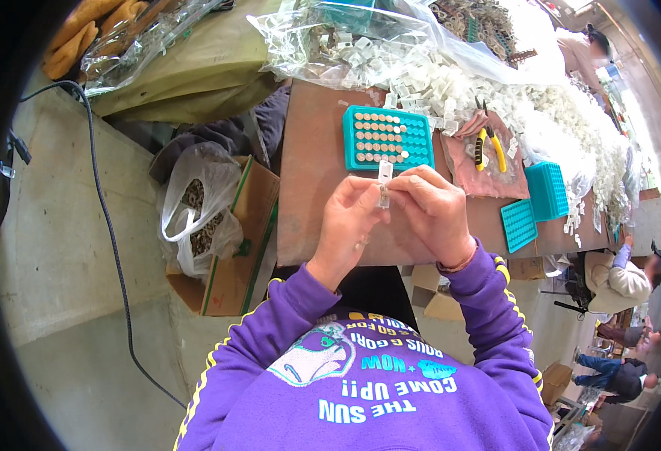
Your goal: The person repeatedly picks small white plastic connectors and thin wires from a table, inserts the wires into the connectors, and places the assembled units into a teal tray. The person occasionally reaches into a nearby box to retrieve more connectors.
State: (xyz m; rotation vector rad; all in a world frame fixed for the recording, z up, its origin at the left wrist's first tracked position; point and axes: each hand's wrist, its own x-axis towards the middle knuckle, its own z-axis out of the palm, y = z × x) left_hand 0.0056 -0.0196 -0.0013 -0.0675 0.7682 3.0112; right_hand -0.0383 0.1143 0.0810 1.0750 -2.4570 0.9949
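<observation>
Just in front of me, over the near part of the brown table [308, 225], a small white plastic piece [386, 171] is held upright between both hands. My left hand [347, 224] is closed, with thumb and forefinger pinching its lower end. My right hand [433, 209] pinches the same spot from the other side; a tiny metal bit [384, 191] shows between the fingertips. Right behind the piece lies a teal tray [349, 139] with rows of round metallic parts, its right-hand columns holding none.
Yellow-handled pliers [498, 150] rest on a pink cloth [462, 174]. Teal trays [548, 192] stand at right. White plastic pieces [450, 90] are heaped along the back. A cardboard box [229, 267] holds a plastic bag [229, 233] at left. Other people are far right.
</observation>
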